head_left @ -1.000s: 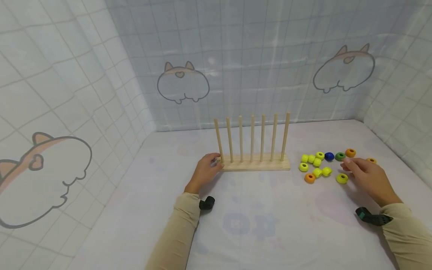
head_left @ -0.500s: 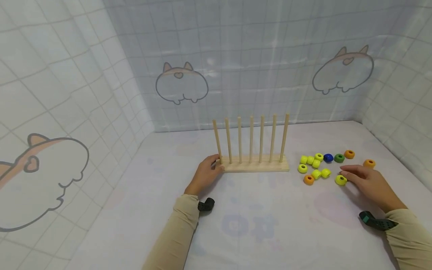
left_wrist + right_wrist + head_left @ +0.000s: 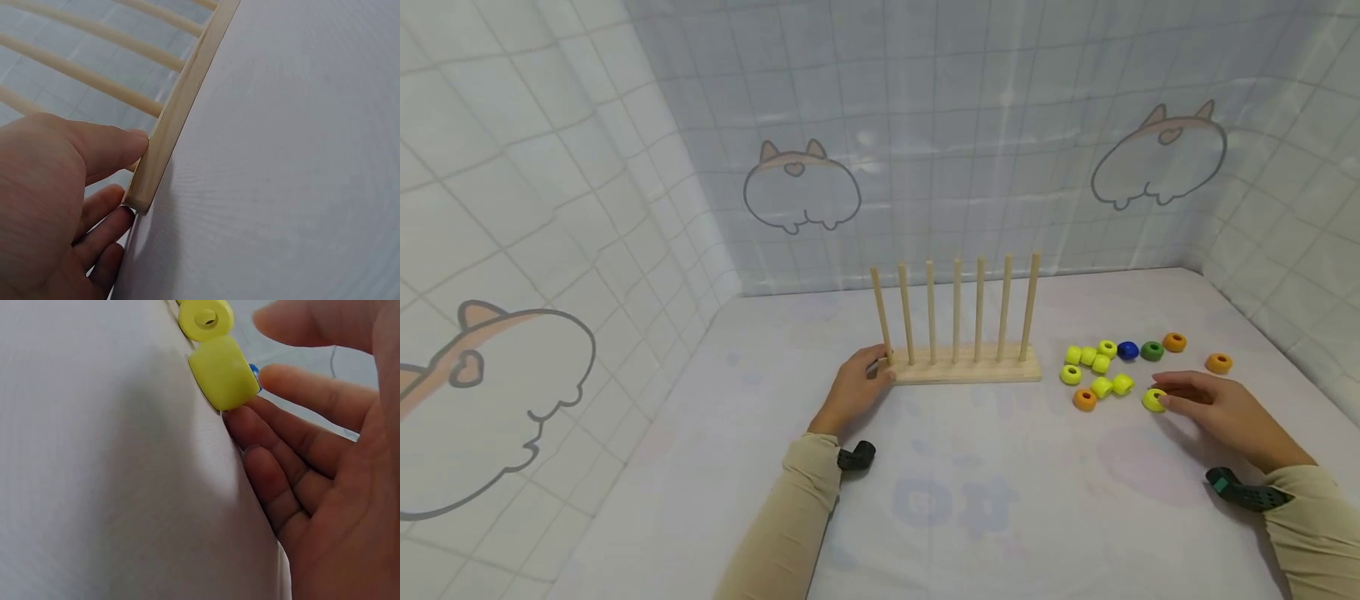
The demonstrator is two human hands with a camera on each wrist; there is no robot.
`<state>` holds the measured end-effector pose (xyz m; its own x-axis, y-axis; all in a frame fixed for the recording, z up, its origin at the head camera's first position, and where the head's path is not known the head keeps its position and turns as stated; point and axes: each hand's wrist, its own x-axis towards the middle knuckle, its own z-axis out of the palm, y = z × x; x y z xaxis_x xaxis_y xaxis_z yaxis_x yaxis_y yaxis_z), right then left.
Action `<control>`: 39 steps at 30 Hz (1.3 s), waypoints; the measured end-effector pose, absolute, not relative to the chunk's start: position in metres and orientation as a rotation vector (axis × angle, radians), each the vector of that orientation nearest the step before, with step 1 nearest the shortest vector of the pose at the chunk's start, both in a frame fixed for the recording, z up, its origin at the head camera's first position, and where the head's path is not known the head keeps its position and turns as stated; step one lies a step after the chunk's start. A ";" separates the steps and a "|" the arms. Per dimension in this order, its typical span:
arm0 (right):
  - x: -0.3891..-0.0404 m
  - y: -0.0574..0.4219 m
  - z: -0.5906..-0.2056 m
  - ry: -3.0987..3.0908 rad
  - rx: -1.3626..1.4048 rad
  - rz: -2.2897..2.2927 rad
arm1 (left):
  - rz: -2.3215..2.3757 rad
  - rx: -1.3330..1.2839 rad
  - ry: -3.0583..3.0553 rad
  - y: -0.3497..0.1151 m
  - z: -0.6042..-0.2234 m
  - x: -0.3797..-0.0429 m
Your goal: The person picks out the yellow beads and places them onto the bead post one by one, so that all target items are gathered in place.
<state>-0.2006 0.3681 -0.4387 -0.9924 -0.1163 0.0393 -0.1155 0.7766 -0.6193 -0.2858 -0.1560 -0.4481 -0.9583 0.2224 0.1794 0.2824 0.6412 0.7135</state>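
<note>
A wooden rack [image 3: 962, 375] with a row of upright bare pegs stands on the table in the head view. My left hand [image 3: 853, 390] grips the left end of its base. The left wrist view shows that thumb on the edge of the base [image 3: 165, 137], with fingers curled behind the end. At the right, my right hand [image 3: 1232, 417] is at a yellow bead [image 3: 1150, 402] lying on the table. In the right wrist view, the thumb is apart from this bead [image 3: 224, 375], and the fingers reach beside and behind it, holding nothing.
Several yellow beads [image 3: 1101, 387] lie loose between rack and right hand. Near them are a blue bead [image 3: 1127, 351], a green bead [image 3: 1152, 352] and orange beads [image 3: 1084, 400]. Another orange bead [image 3: 1219, 363] lies just beyond the right hand. A tiled-pattern curtain [image 3: 977, 167] hangs behind.
My right hand has drawn back from beside the green bead toward the near yellow bead, uncovering the far-right orange bead. The left hand keeps its hold on the rack.
</note>
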 end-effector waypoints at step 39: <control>-0.200 0.362 -0.441 3.062 -0.164 -0.927 | -1.172 -0.427 -2.807 -0.151 -0.450 -0.277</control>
<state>-0.2003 0.3619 -0.4415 -0.9928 -0.0797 0.0892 -0.1158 0.8274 -0.5495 -0.2775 -0.1512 -0.4499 -0.9590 0.2271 0.1696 0.2803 0.6705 0.6870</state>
